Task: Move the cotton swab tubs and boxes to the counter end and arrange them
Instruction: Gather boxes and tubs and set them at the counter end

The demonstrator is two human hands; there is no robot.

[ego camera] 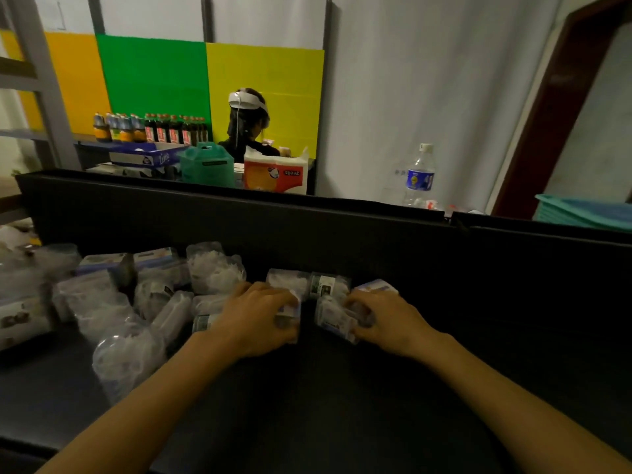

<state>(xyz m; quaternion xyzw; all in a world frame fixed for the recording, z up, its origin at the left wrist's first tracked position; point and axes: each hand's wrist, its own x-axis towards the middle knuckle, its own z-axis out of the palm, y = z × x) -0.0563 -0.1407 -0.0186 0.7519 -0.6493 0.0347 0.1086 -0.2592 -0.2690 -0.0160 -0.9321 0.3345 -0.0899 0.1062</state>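
While both our arms reach out over the dark counter (342,405), our left hand (263,319) curls its fingers round a small clear cotton swab tub (290,314) near the middle of the counter, and our right hand (383,319) curls round a second tub (333,316) just beside it; the two tubs lie close together but apart. Behind them, against the counter's black back wall (307,234), a labelled tub on its side (326,285) lies between the hands, with a flat blue-and-white box (376,286) peeping out past the right hand's knuckles. Toward the counter's left edge we see a loose heap of swab packs: a tall clear tub (213,268), two blue-topped boxes (130,261) by the back wall, and a round clear tub (126,357) nearer the front; motion blur hides their print. Beyond the back wall stand a water bottle (420,174), a teal jug (207,165), a pack of paper rolls (275,174), a row of sauce bottles (150,128), and another person wearing a headset (248,102).
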